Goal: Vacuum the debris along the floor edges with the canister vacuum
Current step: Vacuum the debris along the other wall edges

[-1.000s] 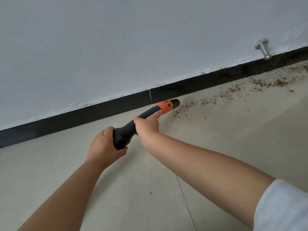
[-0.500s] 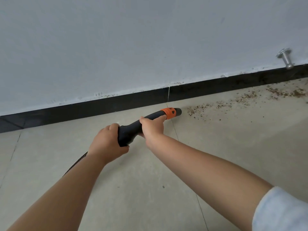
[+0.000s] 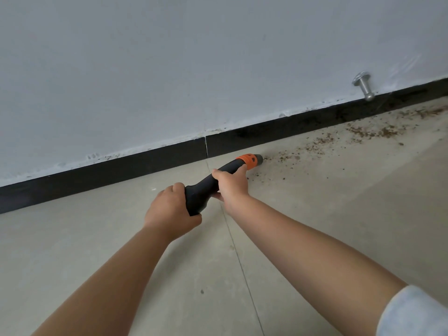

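The black vacuum nozzle handle (image 3: 206, 187) with an orange collar lies low over the floor, its tip pointing right along the black baseboard (image 3: 145, 163). My left hand (image 3: 171, 209) grips the thick rear end of the handle. My right hand (image 3: 231, 183) wraps the handle just behind the orange collar. The nozzle tip touches the near end of a trail of brown debris (image 3: 315, 146), which runs along the floor edge toward the right. The hose and canister are out of sight.
A white wall (image 3: 194, 69) rises above the baseboard. A metal door stop (image 3: 363, 86) sticks out of the wall low at the right. Beige floor tiles (image 3: 339, 214) with a grout line stretch toward me.
The nozzle tip has moved right along the baseboard, reaching the start of the debris trail. The view has swung, and both hands keep their hold.
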Tool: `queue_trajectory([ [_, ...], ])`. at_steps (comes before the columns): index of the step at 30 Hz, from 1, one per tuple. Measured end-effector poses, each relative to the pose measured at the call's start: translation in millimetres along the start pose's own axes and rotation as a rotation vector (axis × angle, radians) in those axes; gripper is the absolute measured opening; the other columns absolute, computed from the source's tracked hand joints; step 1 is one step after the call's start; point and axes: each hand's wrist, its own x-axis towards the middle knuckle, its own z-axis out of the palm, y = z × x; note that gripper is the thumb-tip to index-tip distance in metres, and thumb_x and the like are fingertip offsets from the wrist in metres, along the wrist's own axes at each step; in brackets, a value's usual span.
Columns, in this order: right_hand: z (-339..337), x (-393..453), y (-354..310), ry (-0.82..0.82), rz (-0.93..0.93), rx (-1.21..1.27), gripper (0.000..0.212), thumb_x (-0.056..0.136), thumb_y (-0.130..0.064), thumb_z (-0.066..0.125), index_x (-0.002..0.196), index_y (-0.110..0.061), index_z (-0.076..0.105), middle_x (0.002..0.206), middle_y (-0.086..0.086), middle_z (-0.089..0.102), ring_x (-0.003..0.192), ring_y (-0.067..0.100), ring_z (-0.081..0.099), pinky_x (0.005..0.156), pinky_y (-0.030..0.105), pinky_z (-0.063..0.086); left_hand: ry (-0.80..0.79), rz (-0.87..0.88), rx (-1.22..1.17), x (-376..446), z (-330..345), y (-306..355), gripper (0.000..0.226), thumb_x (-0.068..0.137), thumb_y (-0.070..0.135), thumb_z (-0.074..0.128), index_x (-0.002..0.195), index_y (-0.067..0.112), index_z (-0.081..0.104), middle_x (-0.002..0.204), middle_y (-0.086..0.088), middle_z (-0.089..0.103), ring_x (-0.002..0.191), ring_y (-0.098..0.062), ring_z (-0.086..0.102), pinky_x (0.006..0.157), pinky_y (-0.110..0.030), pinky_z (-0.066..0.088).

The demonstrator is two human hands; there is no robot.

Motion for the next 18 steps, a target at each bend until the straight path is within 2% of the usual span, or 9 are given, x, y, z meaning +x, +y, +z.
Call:
queue_trajectory([
  [6,-35.7,21.2,-12.8,0.045,-0.006,0.026,0.075,0.089,-0.013,0.059,0.148,-0.019,0.013,0.137,0.013,0.044,0.115,0.033,0.052,0.091,0.046,0.052,-0.029,0.015,-0.015,15.4,13.4,41.3,0.043,0.075,0.029,0.064,0.108,0.011,0.043,0.092,0.001,0.043,0.085,-0.017,0.043,0.066,-0.026,0.035],
  [13,-75.4,43.9,-23.6,0.089,-0.006,0.047,0.08,0.088,-0.011,0.06,0.15,-0.022,0.01,0.14,0.012,0.042,0.118,0.034,0.051,0.092,0.046,0.051,-0.036,0.067,-0.033,31.3,30.4,82.8,0.044,0.077,0.029,0.063,0.111,0.009,0.043,0.096,-0.002,0.044,0.086,-0.017,0.04,0.068,-0.026,0.035],
  [18,-98.2,57.7,-31.4,0.112,0.003,0.06,0.076,0.088,-0.009,0.061,0.148,-0.021,0.016,0.135,0.014,0.045,0.115,0.035,0.053,0.084,0.044,0.055,-0.044,0.083,-0.054,40.2,40.5,106.5,0.046,0.077,0.029,0.063,0.113,0.009,0.042,0.101,-0.003,0.046,0.094,-0.019,0.046,0.07,-0.026,0.038],
])
